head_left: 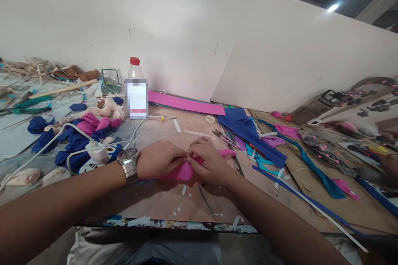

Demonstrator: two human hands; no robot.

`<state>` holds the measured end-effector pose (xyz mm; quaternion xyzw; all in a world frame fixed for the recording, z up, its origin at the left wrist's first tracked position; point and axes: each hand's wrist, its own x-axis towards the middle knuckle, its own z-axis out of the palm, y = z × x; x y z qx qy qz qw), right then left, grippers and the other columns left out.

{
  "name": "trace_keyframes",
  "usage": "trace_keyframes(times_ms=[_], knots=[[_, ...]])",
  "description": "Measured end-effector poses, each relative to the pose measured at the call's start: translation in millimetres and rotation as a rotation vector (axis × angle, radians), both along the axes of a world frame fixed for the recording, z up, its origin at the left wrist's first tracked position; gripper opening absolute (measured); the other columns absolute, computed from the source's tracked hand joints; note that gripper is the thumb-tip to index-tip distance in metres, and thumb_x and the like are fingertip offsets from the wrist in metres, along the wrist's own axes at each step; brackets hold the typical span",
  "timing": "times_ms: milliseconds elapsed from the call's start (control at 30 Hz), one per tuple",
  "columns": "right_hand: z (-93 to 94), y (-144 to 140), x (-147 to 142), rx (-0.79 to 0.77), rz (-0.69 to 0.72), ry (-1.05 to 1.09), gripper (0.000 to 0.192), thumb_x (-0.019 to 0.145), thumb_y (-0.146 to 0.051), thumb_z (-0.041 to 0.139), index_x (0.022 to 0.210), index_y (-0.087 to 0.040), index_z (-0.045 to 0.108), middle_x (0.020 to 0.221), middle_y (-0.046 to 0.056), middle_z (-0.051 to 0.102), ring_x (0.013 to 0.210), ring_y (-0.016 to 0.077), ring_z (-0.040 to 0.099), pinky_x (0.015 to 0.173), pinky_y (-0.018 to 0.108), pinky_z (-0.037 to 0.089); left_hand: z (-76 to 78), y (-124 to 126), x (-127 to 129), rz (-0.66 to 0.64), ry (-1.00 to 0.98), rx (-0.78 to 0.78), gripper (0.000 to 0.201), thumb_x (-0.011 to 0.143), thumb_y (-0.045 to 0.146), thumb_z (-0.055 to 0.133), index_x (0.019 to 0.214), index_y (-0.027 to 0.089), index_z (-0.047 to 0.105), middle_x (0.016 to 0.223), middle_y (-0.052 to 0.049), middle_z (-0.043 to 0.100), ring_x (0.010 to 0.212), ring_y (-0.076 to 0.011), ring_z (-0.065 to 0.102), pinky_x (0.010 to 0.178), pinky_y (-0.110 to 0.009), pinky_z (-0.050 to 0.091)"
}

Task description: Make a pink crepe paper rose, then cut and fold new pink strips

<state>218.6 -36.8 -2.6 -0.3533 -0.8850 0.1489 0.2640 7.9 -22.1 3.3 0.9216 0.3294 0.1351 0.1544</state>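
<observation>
Left hand (158,158) and right hand (209,160) together — fingers (193,154) pinched on pink fabric (183,171). Scissors (224,137) just beyond the right fingers — on the table (161,198).

A craft workshop, cluttered and makeshift. The worn plywood worktable (161,198) is strewn with blue and teal fabric offcuts (248,132) on the right, rolled navy and pink cloth flowers (83,130) on the left, and thin bamboo sticks (34,68) at the far left. Small metal scissors (224,138) lie near a long pink foam sheet (186,102) by the bare white board wall (298,70).
</observation>
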Motion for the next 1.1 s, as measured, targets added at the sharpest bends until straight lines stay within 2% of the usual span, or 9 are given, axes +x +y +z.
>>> trace_keyframes(times_ms=[233,367,600,900,1000,1100], knots=[[-4.0,1.0,3.1,0.028,-0.031,0.064,0.006,0.086,-0.017,0.064,0.088,-0.022,0.066,0.084,0.002,0.072,0.085,0.0202,0.062,0.093,0.041,0.038,0.3,4.3,-3.5,0.022,-0.027,-0.041,0.033,0.099,0.034,0.048,0.085,0.02,0.074,0.076,-0.004,0.075,0.065,-0.0157,0.063,0.059,-0.028,0.03],[-5.4,1.6,2.0,0.059,-0.023,0.051,0.006,0.085,-0.015,0.061,0.084,-0.021,0.062,0.08,0.001,0.069,0.081,0.0191,0.061,0.093,0.041,0.037,1.8,4.6,-4.0,-0.012,-0.036,-0.079,0.031,0.098,0.031,0.049,0.087,0.019,0.075,0.079,-0.004,0.076,0.066,-0.0151,0.064,0.061,-0.027,0.034],[-2.5,0.7,-0.4,0.051,0.011,0.023,0.008,0.077,-0.013,0.054,0.079,-0.021,0.055,0.073,0.0,0.06,0.073,0.0177,0.055,0.088,0.039,0.038,3.6,2.2,-4.1,-0.085,-0.042,-0.048,0.027,0.097,0.027,0.051,0.089,0.019,0.075,0.081,-0.004,0.077,0.069,-0.0156,0.065,0.063,-0.026,0.035],[-1.3,0.1,0.9,0.054,0.051,0.049,0.005,0.081,-0.016,0.059,0.08,-0.021,0.059,0.075,0.002,0.064,0.077,0.0196,0.058,0.084,0.038,0.041,2.5,4.0,-4.5,-0.074,-0.041,-0.122,0.027,0.096,0.028,0.052,0.09,0.019,0.077,0.079,-0.004,0.076,0.066,-0.0139,0.062,0.061,-0.025,0.033],[-2.2,0.9,1.1,0.051,0.036,0.052,0.005,0.079,-0.016,0.059,0.078,-0.021,0.059,0.075,0.002,0.064,0.078,0.0195,0.059,0.085,0.038,0.041,4.2,6.0,-6.1,-0.086,-0.072,-0.167,0.024,0.094,0.027,0.054,0.087,0.018,0.074,0.072,-0.001,0.071,0.061,-0.0118,0.055,0.059,-0.025,0.03],[-1.1,1.8,2.2,0.045,0.012,0.045,0.006,0.079,-0.015,0.06,0.076,-0.02,0.06,0.074,0.002,0.064,0.077,0.0191,0.059,0.086,0.038,0.041,3.1,12.1,-9.4,-0.128,-0.077,-0.254,0.03,0.094,0.031,0.052,0.073,0.015,0.066,0.059,0.002,0.056,0.054,-0.0095,0.042,0.056,-0.025,0.026]])
